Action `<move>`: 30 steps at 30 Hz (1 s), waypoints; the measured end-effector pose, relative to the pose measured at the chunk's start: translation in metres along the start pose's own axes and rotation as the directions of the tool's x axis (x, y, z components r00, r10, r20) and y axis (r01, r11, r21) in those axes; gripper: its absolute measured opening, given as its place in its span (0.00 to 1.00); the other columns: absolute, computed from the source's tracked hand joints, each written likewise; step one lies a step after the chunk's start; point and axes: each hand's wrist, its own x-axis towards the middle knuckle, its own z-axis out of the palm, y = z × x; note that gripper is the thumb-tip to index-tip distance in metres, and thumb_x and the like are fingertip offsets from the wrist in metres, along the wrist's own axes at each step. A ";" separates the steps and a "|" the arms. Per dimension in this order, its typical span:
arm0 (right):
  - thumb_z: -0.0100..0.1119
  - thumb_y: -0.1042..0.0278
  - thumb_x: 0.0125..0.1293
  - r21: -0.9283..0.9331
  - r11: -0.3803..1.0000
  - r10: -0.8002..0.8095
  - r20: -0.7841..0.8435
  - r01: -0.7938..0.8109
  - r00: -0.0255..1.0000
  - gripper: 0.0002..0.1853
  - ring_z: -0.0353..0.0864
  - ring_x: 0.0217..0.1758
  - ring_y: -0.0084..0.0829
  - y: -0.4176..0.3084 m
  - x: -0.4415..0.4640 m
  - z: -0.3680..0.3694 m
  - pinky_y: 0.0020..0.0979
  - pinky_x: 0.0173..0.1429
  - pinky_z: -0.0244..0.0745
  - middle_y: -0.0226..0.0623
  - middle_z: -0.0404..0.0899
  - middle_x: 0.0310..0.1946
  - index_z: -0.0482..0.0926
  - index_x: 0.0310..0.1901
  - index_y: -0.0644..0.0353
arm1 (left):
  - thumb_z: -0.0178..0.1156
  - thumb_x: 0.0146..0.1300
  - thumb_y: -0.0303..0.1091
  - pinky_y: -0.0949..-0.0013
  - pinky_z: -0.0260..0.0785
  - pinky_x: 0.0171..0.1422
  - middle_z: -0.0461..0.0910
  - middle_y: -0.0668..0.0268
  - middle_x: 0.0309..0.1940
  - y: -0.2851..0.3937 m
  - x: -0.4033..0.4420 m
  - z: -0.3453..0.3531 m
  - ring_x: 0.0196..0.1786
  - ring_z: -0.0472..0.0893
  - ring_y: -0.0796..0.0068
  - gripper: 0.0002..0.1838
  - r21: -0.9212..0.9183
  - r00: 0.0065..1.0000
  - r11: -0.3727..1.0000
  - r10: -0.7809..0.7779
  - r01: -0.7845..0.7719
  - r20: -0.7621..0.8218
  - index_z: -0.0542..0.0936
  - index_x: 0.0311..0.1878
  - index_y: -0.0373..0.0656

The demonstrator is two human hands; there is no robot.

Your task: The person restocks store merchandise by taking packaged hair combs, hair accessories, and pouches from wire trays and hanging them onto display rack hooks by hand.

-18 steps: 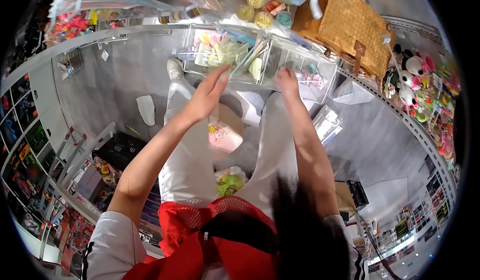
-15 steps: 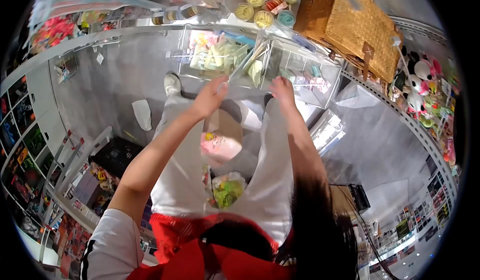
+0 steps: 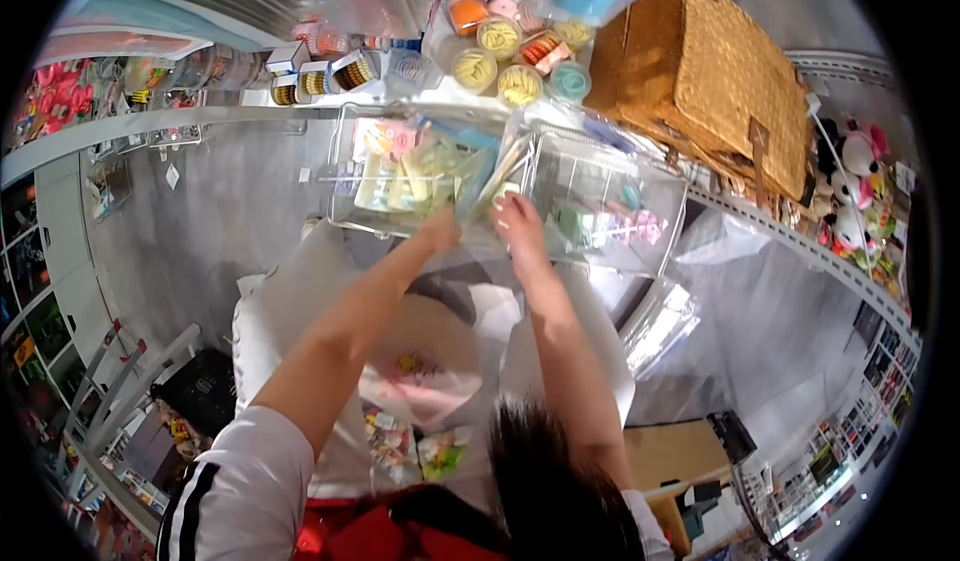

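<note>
My left hand (image 3: 440, 231) is at the front edge of a clear left bin (image 3: 345, 176), its fingers blurred and partly hidden, so what they hold cannot be made out. Just to the right, my right hand (image 3: 519, 229) has its fingers apart near the front of the divider between the bins. Clear plastic packets (image 3: 500, 166) lean by that divider, close to both hands. The left bin holds pale green and pink packaged items (image 3: 405, 176). In the clear right bin (image 3: 675, 231) lie pink and teal small items (image 3: 630, 223).
Round tubs (image 3: 520, 85) of yellow, orange and teal pieces stand behind the bins, with a woven basket (image 3: 740, 81) at the back right. Ribbon rolls (image 3: 320, 78) sit at the back left. Silvery packets (image 3: 660, 329) lie below the right bin. Plush toys (image 3: 855, 186) hang at the right.
Both hands have moved closer together, up against the bins' front edges. The view has shifted, showing more of the shelf behind, and my legs have shifted.
</note>
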 end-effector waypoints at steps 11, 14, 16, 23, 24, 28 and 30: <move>0.48 0.57 0.63 -0.108 0.973 0.199 -0.031 -0.202 0.979 0.20 0.74 0.45 0.27 -0.021 -0.120 0.006 0.28 0.47 0.66 0.37 0.73 0.46 0.67 0.52 0.62 | 0.52 0.55 0.33 0.65 0.72 0.29 0.76 0.52 0.29 0.005 -0.112 -0.048 0.29 0.80 0.63 0.16 -0.516 0.994 0.850 -0.074 0.108 0.087 0.69 0.42 0.31; 0.48 0.57 0.63 -0.092 0.949 0.296 -0.066 -0.301 0.953 0.19 0.74 0.43 0.26 -0.019 -0.150 0.028 0.28 0.46 0.66 0.35 0.73 0.45 0.67 0.51 0.60 | 0.51 0.59 0.32 0.69 0.73 0.28 0.75 0.58 0.34 0.006 -0.130 -0.057 0.30 0.80 0.68 0.18 -0.574 0.976 0.798 -0.078 0.183 0.202 0.66 0.50 0.34; 0.50 0.56 0.61 -0.051 0.935 0.349 -0.044 -0.351 0.936 0.20 0.74 0.41 0.25 -0.005 -0.159 0.037 0.29 0.44 0.65 0.32 0.73 0.44 0.68 0.50 0.59 | 0.50 0.60 0.32 0.69 0.73 0.30 0.76 0.57 0.36 0.011 -0.152 -0.060 0.32 0.79 0.68 0.18 -0.631 0.974 0.756 -0.042 0.176 0.221 0.66 0.51 0.34; 0.52 0.54 0.60 0.229 0.919 0.308 0.088 -0.321 0.947 0.22 0.71 0.47 0.28 0.007 -0.210 0.051 0.36 0.50 0.66 0.33 0.73 0.45 0.66 0.52 0.58 | 0.52 0.62 0.34 0.68 0.72 0.46 0.76 0.59 0.42 0.028 -0.251 -0.066 0.42 0.78 0.66 0.21 -0.877 0.812 0.245 0.337 0.414 0.477 0.63 0.56 0.37; 0.52 0.53 0.59 0.368 0.858 0.320 0.162 -0.358 0.934 0.24 0.70 0.50 0.30 -0.007 -0.217 0.049 0.38 0.53 0.65 0.34 0.72 0.46 0.65 0.54 0.57 | 0.54 0.61 0.37 0.67 0.70 0.52 0.75 0.59 0.45 0.035 -0.268 -0.066 0.44 0.77 0.65 0.24 -0.860 0.782 0.242 0.360 0.449 0.509 0.62 0.57 0.38; 0.53 0.59 0.59 0.581 0.716 0.257 0.297 -0.387 0.920 0.31 0.61 0.61 0.43 -0.062 -0.237 0.036 0.46 0.61 0.60 0.42 0.66 0.53 0.54 0.62 0.58 | 0.54 0.61 0.41 0.65 0.70 0.54 0.72 0.59 0.48 0.052 -0.320 -0.055 0.46 0.76 0.65 0.25 -0.769 0.661 0.229 0.402 0.597 0.634 0.63 0.57 0.38; 0.52 0.62 0.60 0.534 0.775 0.245 0.241 -0.339 0.939 0.29 0.62 0.59 0.43 -0.059 -0.233 0.024 0.45 0.61 0.59 0.43 0.64 0.55 0.55 0.61 0.58 | 0.54 0.61 0.42 0.65 0.70 0.54 0.71 0.59 0.48 0.066 -0.333 -0.052 0.47 0.76 0.65 0.25 -0.742 0.655 0.193 0.365 0.641 0.661 0.63 0.57 0.38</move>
